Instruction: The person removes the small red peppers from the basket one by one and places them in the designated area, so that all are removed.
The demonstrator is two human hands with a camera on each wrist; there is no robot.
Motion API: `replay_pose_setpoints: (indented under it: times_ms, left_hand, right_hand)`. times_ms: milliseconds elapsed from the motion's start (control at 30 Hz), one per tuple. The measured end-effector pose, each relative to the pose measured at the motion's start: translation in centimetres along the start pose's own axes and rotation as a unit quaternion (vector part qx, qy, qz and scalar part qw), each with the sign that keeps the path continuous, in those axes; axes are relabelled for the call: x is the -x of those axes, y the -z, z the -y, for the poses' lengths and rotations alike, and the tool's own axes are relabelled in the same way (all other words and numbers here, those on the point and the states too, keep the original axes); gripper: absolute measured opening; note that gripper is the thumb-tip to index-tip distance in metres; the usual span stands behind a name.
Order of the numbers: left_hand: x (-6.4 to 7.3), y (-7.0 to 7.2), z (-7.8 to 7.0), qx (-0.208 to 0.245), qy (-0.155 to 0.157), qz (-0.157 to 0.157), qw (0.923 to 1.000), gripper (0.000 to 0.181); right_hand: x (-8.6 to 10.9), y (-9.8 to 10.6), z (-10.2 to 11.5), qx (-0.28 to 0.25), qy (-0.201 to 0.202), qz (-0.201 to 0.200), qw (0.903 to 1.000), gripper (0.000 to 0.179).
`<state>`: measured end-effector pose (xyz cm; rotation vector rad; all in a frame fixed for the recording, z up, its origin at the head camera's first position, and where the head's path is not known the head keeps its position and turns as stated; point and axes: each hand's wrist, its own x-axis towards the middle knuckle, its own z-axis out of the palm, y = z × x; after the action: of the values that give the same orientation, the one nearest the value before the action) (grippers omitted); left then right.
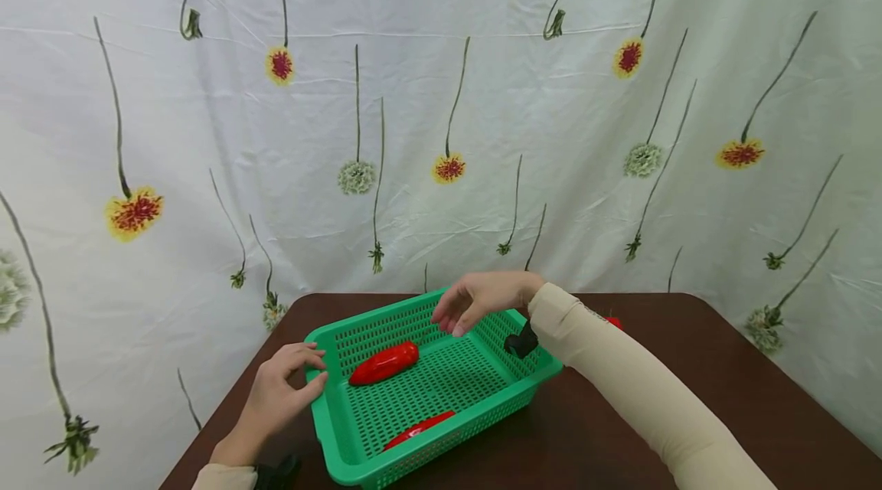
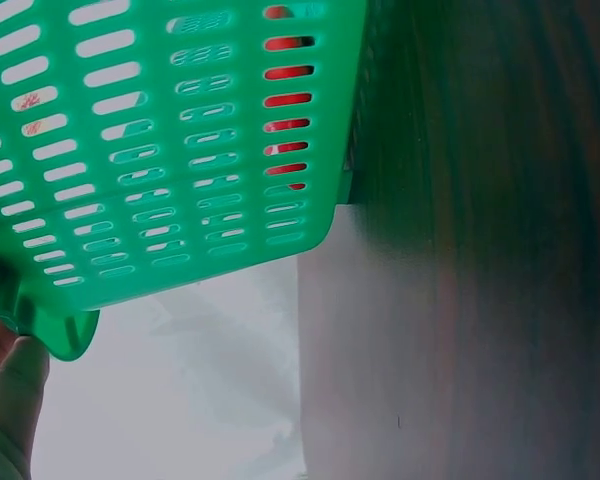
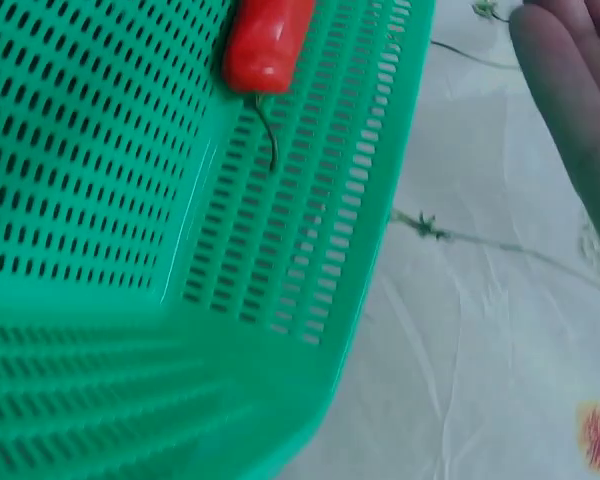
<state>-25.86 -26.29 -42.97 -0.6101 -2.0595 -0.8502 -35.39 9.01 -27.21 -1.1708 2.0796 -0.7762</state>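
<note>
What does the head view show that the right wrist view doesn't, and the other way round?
Only the head view shows the left hand at the basket's rim, the near pepper, the right sleeve, the table around the basket, and something red, partly hidden by that sleeve.

Only the right wrist view shows the far pepper's thin stem.

Both show the basket, the far pepper inside, the right hand and the flowered cloth.

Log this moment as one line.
Left hand: on left end of green perforated plastic basket | Right hand: empty, raised near far side | Inside: two long red peppers
</note>
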Motion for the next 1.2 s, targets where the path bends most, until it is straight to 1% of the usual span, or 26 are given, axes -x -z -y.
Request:
replay_pose_setpoints:
  times_ms: [133,300,367,467,567,733,867,967,1200]
  left_hand:
    - [-0.1,0.0,-0.1,-0.001,-0.001,0.000,1.0000,0.025]
    - [0.0,0.1,-0.2,-0.002,0.001,0.005,1.0000,0.026]
    - [0.0,0.1,-0.1,0.000,0.000,0.005,1.0000,0.026]
    - [0.0,0.1,-0.1,0.001,-0.001,0.003,1.0000,0.026]
    - [-0.1,0.2,-0.3,0.000,-0.003,0.001,1.0000,0.026]
    - [-0.1,0.3,-0.3,0.004,-0.007,0.000,1.0000,0.026]
    - [-0.2,0.4,-0.3,0.000,-0.007,-0.003,1.0000,0.026]
    - [-0.1,0.4,-0.3,-0.001,-0.004,-0.005,1.0000,0.026]
    - [-0.2,0.3,-0.2,0.005,-0.012,-0.002,0.9999,0.027]
  right_hand:
    - [-1.8,-0.9,0.4,0.015,-0.003,0.048,0.9987,0.044]
    - [-3.8,-2.3,0.7,0.030,-0.001,0.114,0.9930,0.048]
    - [-4.5,-2.9,0.7,0.034,-0.001,0.135,0.9903,0.049]
    - [-5.3,-3.6,0.8,0.037,-0.005,0.156,0.9871,0.050]
    - [-5.9,-4.1,0.8,0.040,-0.010,0.174,0.9838,0.049]
    - [-6.8,-4.8,0.4,0.058,-0.021,0.205,0.9768,0.050]
    - [-7.7,-5.4,0.1,0.070,-0.036,0.216,0.9731,0.051]
    - [-8.3,-6.0,-0.1,0.069,-0.049,0.221,0.9716,0.050]
    - [-8.9,-7.3,-0.6,0.071,-0.084,0.251,0.9619,0.047]
